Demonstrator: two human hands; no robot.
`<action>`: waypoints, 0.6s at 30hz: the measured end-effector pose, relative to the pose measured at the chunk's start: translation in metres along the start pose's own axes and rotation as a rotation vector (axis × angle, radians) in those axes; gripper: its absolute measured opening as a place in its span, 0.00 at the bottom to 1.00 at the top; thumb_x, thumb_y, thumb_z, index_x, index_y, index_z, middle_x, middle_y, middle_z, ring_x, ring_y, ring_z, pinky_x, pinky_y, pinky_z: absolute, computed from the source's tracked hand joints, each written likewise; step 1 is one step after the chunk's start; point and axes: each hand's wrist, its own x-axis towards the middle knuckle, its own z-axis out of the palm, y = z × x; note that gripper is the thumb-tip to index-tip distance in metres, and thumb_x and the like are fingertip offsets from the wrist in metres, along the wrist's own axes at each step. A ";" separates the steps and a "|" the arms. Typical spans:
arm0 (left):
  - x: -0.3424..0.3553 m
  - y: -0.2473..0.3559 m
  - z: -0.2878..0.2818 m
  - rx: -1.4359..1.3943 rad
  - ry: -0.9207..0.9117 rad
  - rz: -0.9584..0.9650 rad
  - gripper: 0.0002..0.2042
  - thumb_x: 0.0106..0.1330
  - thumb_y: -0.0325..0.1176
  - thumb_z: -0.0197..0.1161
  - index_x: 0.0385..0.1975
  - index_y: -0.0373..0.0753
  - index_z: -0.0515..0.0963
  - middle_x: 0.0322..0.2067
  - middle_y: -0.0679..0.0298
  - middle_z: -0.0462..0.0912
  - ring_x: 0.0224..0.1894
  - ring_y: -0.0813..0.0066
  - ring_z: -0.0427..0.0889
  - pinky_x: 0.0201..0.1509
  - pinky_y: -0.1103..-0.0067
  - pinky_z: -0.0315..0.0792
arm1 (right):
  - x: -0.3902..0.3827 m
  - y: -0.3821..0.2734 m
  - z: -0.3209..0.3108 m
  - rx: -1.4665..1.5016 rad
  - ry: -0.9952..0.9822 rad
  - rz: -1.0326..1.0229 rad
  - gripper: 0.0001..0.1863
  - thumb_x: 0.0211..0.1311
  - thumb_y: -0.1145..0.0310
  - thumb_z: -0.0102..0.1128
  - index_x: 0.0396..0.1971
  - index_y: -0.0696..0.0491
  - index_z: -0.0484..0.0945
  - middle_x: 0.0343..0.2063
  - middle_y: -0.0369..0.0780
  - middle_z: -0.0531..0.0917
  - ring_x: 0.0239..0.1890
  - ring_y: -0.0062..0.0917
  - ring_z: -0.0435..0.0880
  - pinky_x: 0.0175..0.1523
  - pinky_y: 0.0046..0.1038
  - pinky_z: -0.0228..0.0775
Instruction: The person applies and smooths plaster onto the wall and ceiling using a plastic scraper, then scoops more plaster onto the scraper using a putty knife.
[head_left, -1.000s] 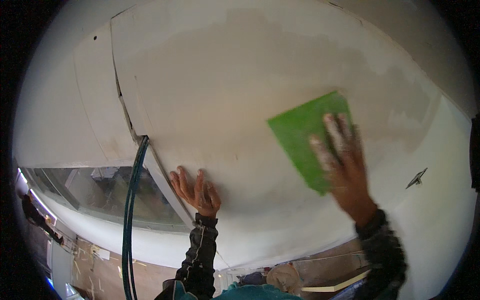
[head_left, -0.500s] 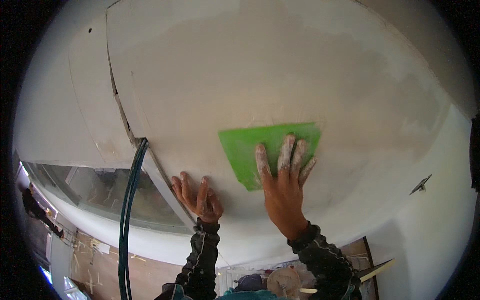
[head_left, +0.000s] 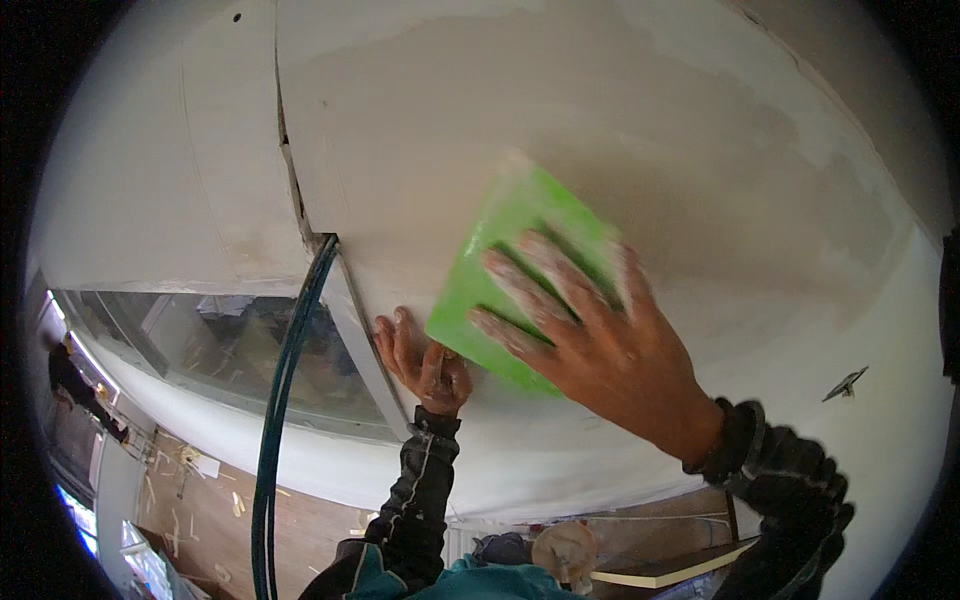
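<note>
My right hand (head_left: 610, 340) holds a green plastic spreader (head_left: 545, 195), a thin flat sheet, tilted over the wall. Whitish paste coats the fingers, which are spread across its face; the thumb is hidden. Beige filler makes a large smooth patch on the white wall (head_left: 400, 160) around and above the spreader. My left hand (head_left: 425, 370) is at the wall just below the spreader's left corner, fingers apart and some bent, with nothing visible in it. That corner overlaps or sits very near its fingertips; I cannot tell whether they touch.
Dark green cables (head_left: 285, 390) hang from a gap beside a glass pane (head_left: 220, 350). A cracked joint (head_left: 290, 160) runs up the wall. A small metal fitting (head_left: 847, 385) sticks out at right. Below are a round bucket (head_left: 563, 550), a littered floor (head_left: 220, 510) and another person (head_left: 75, 380).
The spreader has turned so its top edge now slants, and its upper corner sits higher. My right hand has swung to the right and tilted leftward. The view has shifted slightly.
</note>
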 end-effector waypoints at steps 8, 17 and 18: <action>-0.001 0.002 -0.002 0.032 -0.044 -0.010 0.16 0.71 0.40 0.46 0.51 0.48 0.77 0.65 0.44 0.64 0.70 0.37 0.55 0.70 0.44 0.50 | 0.047 0.016 0.001 -0.293 -0.013 -0.259 0.24 0.61 0.57 0.60 0.58 0.36 0.73 0.66 0.37 0.68 0.69 0.35 0.62 0.75 0.48 0.46; 0.002 0.000 -0.003 0.061 -0.041 0.025 0.22 0.72 0.49 0.42 0.54 0.45 0.77 0.65 0.43 0.63 0.70 0.37 0.54 0.70 0.44 0.49 | -0.028 0.081 -0.018 -0.187 -0.143 -0.128 0.18 0.61 0.58 0.58 0.53 0.33 0.77 0.65 0.36 0.68 0.69 0.36 0.63 0.75 0.48 0.47; 0.006 0.006 -0.004 0.060 -0.055 0.012 0.22 0.72 0.49 0.43 0.54 0.45 0.76 0.65 0.43 0.63 0.70 0.37 0.54 0.70 0.44 0.49 | -0.039 0.088 -0.022 -0.172 -0.162 -0.090 0.19 0.61 0.58 0.58 0.53 0.32 0.76 0.66 0.36 0.67 0.69 0.35 0.62 0.74 0.48 0.47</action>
